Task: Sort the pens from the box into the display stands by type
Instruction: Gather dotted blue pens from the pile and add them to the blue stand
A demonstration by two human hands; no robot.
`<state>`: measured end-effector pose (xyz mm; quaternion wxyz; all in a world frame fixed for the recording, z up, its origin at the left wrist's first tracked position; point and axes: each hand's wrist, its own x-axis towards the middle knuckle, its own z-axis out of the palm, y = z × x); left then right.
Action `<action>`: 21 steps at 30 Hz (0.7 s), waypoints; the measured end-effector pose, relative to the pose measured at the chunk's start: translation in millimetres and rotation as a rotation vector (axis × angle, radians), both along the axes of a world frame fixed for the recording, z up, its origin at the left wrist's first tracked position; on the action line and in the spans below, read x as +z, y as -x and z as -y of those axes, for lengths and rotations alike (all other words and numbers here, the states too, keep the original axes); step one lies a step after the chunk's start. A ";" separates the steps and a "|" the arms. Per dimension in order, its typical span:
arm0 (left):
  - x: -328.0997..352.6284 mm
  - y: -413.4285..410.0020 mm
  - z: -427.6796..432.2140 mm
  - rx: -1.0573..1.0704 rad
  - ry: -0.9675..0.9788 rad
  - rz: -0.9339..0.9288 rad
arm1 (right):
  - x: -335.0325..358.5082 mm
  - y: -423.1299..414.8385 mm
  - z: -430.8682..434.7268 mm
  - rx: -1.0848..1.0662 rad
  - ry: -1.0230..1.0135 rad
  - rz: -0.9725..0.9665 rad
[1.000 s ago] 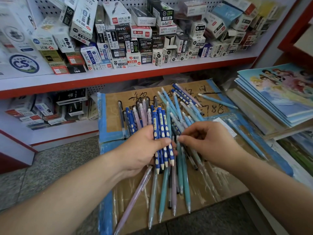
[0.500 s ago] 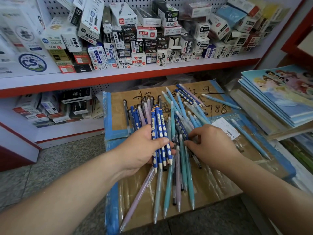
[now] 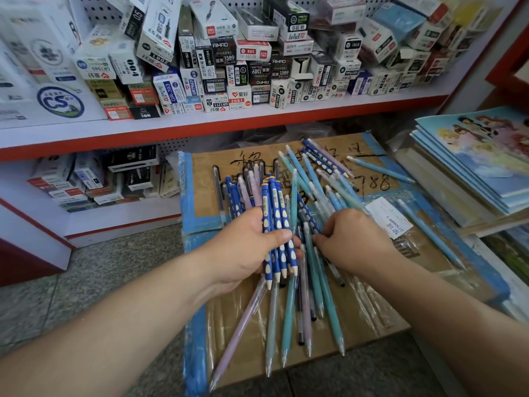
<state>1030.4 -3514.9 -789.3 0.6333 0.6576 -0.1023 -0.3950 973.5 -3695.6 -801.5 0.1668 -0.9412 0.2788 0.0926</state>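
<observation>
Several dark-blue pens with pale oval dimples [image 3: 276,222] sit as a tight bundle in the left hand [image 3: 243,247]. Their tips point back toward the person, the thumb is laid across the barrels and the fingers are curled up beneath them, so this type is gripped firmly and lifted just above the heap. The step in hand looks like picking the remaining dimpled pens out of the mixed pile. To do it well, the bundle should be held square and each new pen lifted by its barrel and slid in alongside the others, not dragged through its neighbours (the slim ones would roll and scatter). One such dimpled pen [image 3: 307,213] lies just beside the knuckles of the right hand [image 3: 355,239], partly under other barrels, and a few more [image 3: 320,157] lie well apart at the far side. The right fingers are bent down into the heap, their tips touching the teal pens [image 3: 315,282]; whether they pinch one I cannot tell. A lilac pen [image 3: 240,330] fans out at the near edge. All of this rests on a taped cardboard box [image 3: 372,310] bearing a white label [image 3: 389,217]. Notebooks [image 3: 472,167] are stacked to the right, and small stationery cartons [image 3: 229,67] crowd the shelf [image 3: 200,121] behind. No display stand can be made out.
</observation>
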 end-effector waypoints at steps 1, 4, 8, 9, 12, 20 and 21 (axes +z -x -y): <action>-0.3 0.3 -0.1 -0.001 -0.005 0.004 | -1.0 -0.8 -0.5 -0.001 0.006 -0.008; -1.9 1.5 -0.1 -0.002 -0.031 0.024 | 1.0 -3.6 -0.5 -0.015 -0.022 -0.022; -3.2 1.7 1.1 -0.002 -0.050 0.047 | 10.5 -3.3 -0.9 -0.038 -0.080 -0.030; -2.9 1.9 1.3 -0.002 -0.050 0.050 | 12.8 -2.0 -0.3 -0.056 -0.093 -0.016; -2.5 1.5 2.0 0.002 -0.049 0.041 | 18.8 4.9 4.5 -0.123 -0.190 0.061; 5.8 10.3 12.7 -0.010 -0.058 0.068 | 44.9 51.7 10.8 -0.220 -0.676 0.299; 8.7 14.9 15.5 -0.014 -0.069 0.090 | 46.5 59.5 9.9 -0.201 -0.716 0.310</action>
